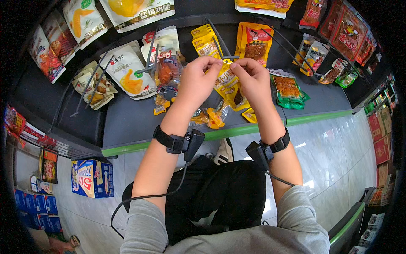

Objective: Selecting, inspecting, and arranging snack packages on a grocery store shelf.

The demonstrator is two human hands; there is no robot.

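Note:
Between both hands hangs a yellow snack pouch [233, 90] with a brown piece of meat printed on its front. My left hand [200, 76] pinches the left side of its top tab between thumb and forefinger. On the right side of the tab, my right hand [252, 76] does the same. The tab's punched hole sits right at the tip of a black display hook [219, 39]; whether the tip passes through it I cannot tell. Several similar yellow pouches [204, 39] hang farther back there.
Left of my hands hang white pouches [131, 71] on metal hooks. Orange pouches [255, 44] hang to the right. On the grey shelf [127, 123] lie small wrapped snacks [211, 117] and a green pack [289, 90]. A blue carton [92, 178] stands on the tiled floor.

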